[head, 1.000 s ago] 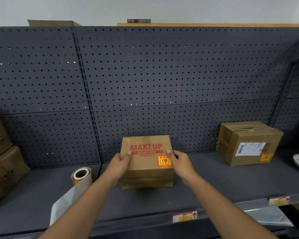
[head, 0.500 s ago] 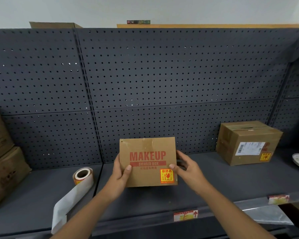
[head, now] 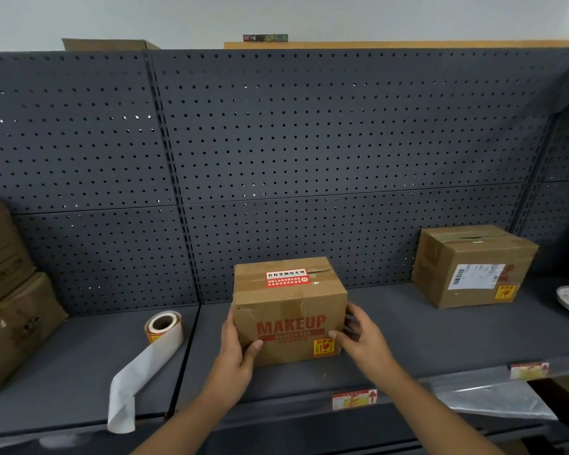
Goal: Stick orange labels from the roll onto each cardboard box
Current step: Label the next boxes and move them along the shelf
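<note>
Makeup box (head: pixel 289 310) upright on shelf (head: pixel 408 326), orange label (head: pixel 323 347) at front lower right, gripped at its sides by left hand (head: pixel 235 348) and right hand (head: pixel 358 338), fingers curled round edges; label roll (head: pixel 162 325) just left, second labelled box (head: pixel 473 264) well right.

Brown box (head: pixel 289 310), red lettering, orange label (head: pixel 323 347)

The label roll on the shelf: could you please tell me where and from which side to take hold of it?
Grip the label roll around its round body from above. It stands on end with its open core facing up, and its loose white strip trails forward, so avoid the front.
</note>
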